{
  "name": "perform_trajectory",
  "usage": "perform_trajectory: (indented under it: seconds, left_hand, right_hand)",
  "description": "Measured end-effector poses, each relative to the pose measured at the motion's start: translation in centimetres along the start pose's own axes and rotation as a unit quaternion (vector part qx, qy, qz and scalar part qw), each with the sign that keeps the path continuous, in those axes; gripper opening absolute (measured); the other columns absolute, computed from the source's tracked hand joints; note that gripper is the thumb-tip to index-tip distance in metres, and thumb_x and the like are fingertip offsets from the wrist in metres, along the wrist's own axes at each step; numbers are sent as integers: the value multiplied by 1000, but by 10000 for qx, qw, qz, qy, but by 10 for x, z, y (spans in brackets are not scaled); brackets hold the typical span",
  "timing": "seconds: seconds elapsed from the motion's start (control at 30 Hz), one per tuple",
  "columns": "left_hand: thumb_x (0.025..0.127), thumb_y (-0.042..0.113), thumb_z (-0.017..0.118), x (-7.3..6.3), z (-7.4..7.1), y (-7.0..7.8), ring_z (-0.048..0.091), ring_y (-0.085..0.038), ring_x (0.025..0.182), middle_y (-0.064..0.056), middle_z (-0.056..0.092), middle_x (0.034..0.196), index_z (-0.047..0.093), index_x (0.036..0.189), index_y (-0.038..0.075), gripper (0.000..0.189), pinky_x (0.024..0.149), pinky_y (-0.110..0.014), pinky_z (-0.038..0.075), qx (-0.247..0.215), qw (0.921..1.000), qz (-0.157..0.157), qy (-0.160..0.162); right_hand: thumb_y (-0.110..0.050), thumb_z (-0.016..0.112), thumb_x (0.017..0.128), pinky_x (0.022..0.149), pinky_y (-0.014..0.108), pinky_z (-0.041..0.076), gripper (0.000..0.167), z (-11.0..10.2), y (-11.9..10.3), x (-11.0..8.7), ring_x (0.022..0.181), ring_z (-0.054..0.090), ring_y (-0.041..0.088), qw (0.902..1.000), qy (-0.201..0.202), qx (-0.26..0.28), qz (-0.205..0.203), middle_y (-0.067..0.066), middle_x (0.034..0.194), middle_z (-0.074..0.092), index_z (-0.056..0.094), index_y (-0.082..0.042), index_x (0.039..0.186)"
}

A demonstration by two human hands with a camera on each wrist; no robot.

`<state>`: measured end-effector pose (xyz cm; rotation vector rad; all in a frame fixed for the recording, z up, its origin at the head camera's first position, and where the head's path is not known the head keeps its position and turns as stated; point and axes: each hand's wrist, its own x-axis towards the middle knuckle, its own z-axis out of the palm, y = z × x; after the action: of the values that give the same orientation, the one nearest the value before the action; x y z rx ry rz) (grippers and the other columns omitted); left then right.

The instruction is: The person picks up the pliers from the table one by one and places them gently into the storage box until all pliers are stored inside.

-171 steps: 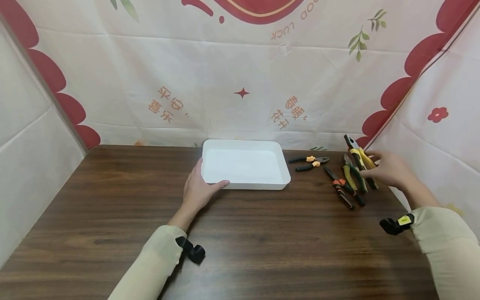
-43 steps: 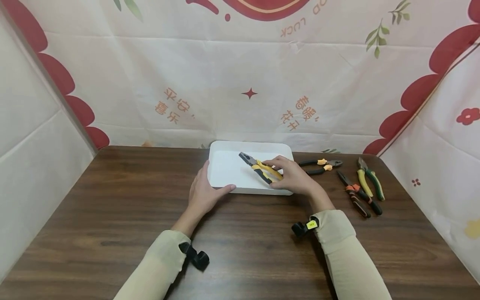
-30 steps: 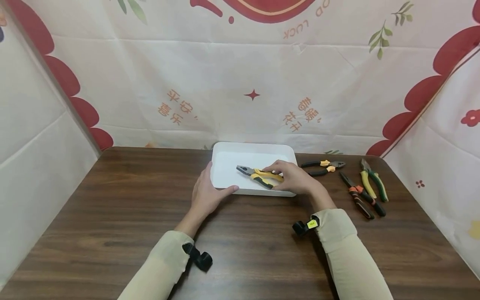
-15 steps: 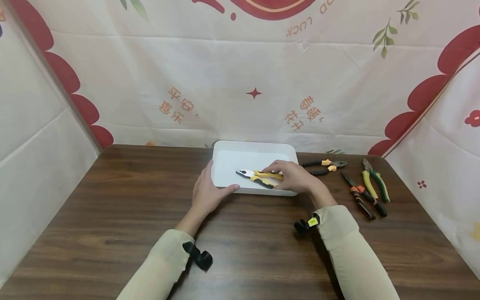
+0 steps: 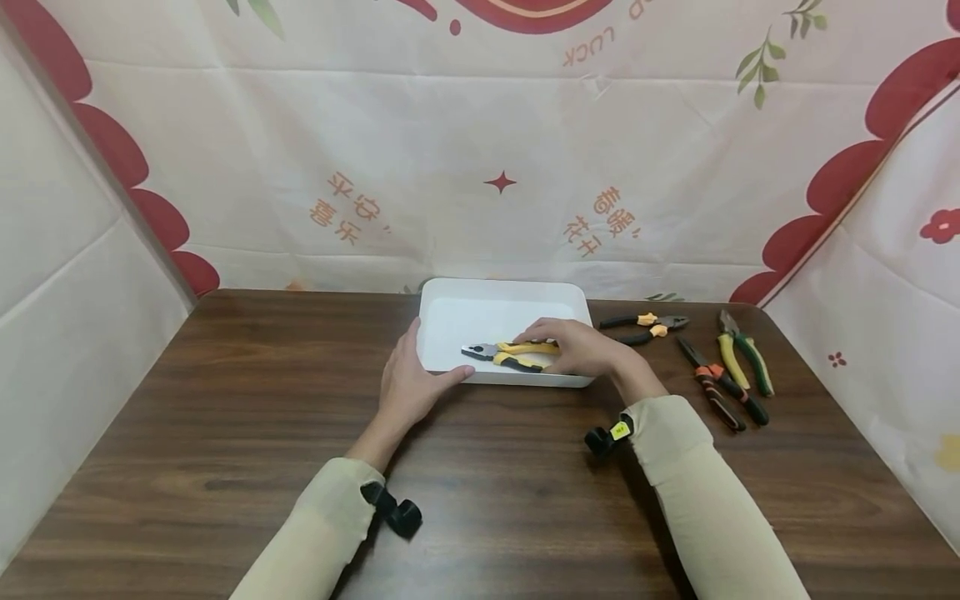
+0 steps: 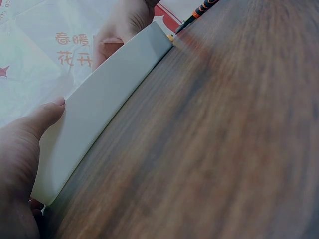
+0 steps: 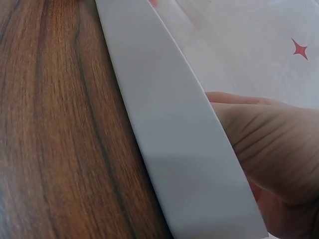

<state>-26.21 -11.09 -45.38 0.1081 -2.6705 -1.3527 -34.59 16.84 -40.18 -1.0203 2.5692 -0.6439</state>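
A white rectangular tray stands at the back middle of the table. My left hand grips its front left corner, thumb along the front wall and fingers along the left side. Inside the tray lie combination pliers with yellow and black handles, their head pointing left. My right hand reaches over the tray's right part and holds these pliers by the handles. In the left wrist view the thumb of the left hand touches the tray's outer wall. The right wrist view hides the pliers behind the tray wall.
Right of the tray lie black-handled pliers with pale orange collars, orange-and-black pliers and yellow-and-green pliers. A printed white cloth hangs right behind the table.
My right hand has brought the yellow-and-black pliers from the right-hand group over to the tray. They have since been lowered and turned nearly level inside it. The left hand has kept its place.
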Motion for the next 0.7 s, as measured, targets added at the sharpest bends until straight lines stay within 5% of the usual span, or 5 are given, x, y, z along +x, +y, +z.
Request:
perform_trajectory:
  seconds: [0.47, 0.7]
  left_hand:
    - [73, 59, 83, 0, 1, 0, 35, -34, 150, -12, 33, 164, 19, 162, 15, 118, 120, -57, 31, 16, 10000, -53, -48]
    - [72, 59, 84, 1, 1, -2, 38, -34, 148, -11, 35, 163, 21, 162, 15, 118, 120, -56, 32, 23, 10000, 1, 49]
  right_hand:
    - [-2, 80, 83, 111, 51, 45, 59, 3, -6, 2, 130, 57, 29, 9998, 21, -197, 50, 8, 138, 63, 64, -17, 137]
    - [-22, 75, 91, 107, 55, 47, 51, -5, -17, -16, 130, 57, 32, 9957, 794, -133, 452, 10, 140, 61, 61, -14, 139]
